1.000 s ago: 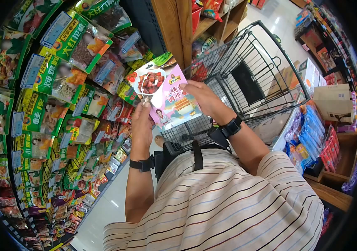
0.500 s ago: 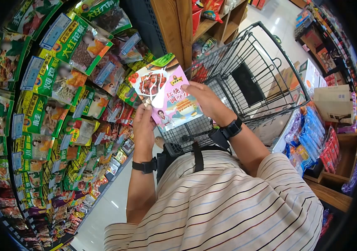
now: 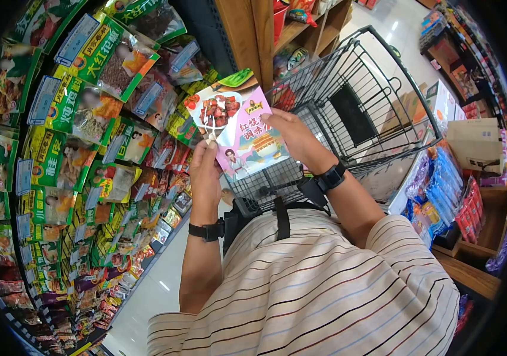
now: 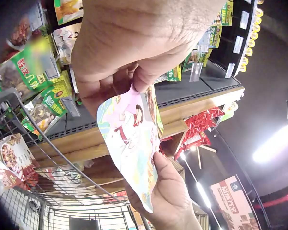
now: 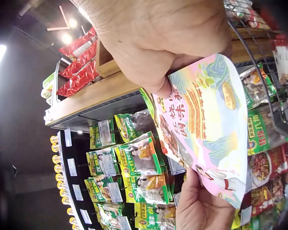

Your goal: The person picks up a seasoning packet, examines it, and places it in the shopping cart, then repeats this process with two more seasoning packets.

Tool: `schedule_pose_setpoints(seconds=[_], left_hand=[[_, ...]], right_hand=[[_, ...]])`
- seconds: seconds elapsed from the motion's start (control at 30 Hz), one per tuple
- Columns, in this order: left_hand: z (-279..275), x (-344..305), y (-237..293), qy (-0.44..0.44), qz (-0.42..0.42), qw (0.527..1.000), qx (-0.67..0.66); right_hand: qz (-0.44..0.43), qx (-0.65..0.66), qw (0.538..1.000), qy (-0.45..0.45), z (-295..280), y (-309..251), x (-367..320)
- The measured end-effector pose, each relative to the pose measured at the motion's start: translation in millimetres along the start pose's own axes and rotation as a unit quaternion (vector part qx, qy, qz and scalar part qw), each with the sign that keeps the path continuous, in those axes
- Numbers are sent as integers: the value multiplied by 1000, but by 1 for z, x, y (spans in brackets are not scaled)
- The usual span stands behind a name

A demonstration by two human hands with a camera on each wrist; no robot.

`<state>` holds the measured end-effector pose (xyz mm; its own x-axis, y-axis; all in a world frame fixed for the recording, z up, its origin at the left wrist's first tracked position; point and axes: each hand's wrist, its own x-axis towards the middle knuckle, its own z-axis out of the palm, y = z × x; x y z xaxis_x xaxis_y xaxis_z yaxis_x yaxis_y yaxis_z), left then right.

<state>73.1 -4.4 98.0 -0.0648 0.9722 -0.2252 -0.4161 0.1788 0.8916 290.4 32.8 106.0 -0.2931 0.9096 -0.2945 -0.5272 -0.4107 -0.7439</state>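
A pink seasoning pouch (image 3: 253, 133) with a picture of braised meat on a plate is held up in front of the person's chest, its printed front towards the head camera. The left hand (image 3: 206, 175) pinches its left edge, thumb on the front. At the opposite edge the right hand (image 3: 295, 139) grips it, thumb also on the front and the other fingers hidden behind. The left wrist view shows the pouch (image 4: 129, 134) bowed between both hands. In the right wrist view, the pouch (image 5: 206, 120) has the left thumb (image 5: 194, 184) at its lower edge.
A wire shopping cart (image 3: 378, 98) stands just beyond the hands. To the left, a rack holds rows of hanging green spice packets (image 3: 81, 110) with price tags. A wooden shelf post (image 3: 244, 47) rises ahead. Bagged goods (image 3: 440, 190) lie at right.
The pouch has shifted slightly right, its front turning a little more towards the head camera. Both hands have kept their hold, and the left has moved slightly right with it.
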Motion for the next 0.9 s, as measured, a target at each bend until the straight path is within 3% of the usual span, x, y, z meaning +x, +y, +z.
schedule_pose_setpoints(seconds=[0.33, 0.43, 0.53, 0.57, 0.63, 0.73, 0.83, 0.9], left_hand=[[-2, -2, -1, 12, 0, 1000, -6], [-8, 4, -8, -4, -1, 999, -38], [-8, 9, -12, -19, -21, 993, -113], [-7, 8, -13, -22, -31, 989, -142], [-7, -1, -14, -105, -48, 972, -206], [-20, 1, -20, -220, -88, 939, -249], [-19, 5, -19, -362, -105, 861, -341], [-6, -11, -8, -282, -80, 881, -372]], right_hand=[[-11, -6, 1000, -18, 2, 2, -1], [-5, -52, 999, -13, 12, -3, -8], [-7, -271, 962, -45, 29, -17, -23], [-17, -245, 963, -110, 37, -17, -27], [-39, -191, 952, -235, 52, -13, -35], [-77, -262, 913, -302, 62, -1, -40], [-11, -241, 913, -330, 64, -3, -40], [-1, -238, 913, -331, 63, -10, -41]])
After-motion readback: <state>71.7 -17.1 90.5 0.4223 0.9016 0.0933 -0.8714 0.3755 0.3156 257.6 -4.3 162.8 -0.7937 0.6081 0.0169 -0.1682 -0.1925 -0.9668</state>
